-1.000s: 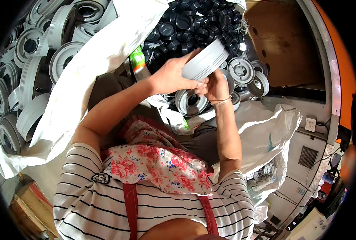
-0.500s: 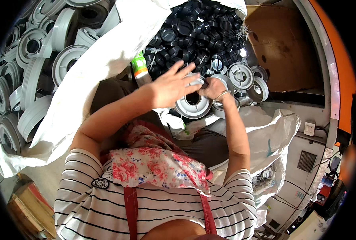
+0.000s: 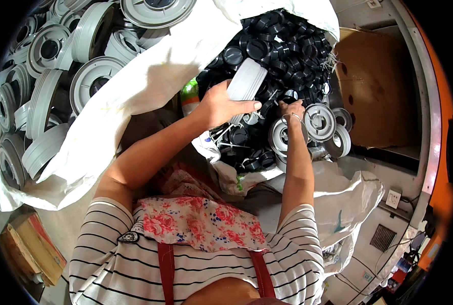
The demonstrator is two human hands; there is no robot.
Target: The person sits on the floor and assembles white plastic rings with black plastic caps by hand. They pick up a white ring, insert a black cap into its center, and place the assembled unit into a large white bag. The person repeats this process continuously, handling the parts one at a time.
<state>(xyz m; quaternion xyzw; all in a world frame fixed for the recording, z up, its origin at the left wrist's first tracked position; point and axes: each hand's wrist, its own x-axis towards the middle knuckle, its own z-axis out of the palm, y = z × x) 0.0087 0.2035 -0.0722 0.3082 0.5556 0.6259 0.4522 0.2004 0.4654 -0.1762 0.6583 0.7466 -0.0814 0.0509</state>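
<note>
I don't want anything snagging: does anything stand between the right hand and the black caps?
Nothing visible does: the right hand is right at the black caps; grey rings lie beside and beneath its forearm.

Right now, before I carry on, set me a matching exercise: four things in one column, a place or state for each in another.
1. Left hand
2. Right hand
3. Apron
4. Cardboard

A. flowered
B. fingers at the black caps
C. right of the cap heap
D. gripping a grey ring

Pairs: 1-D, 2-B, 3-A, 4-C
</note>
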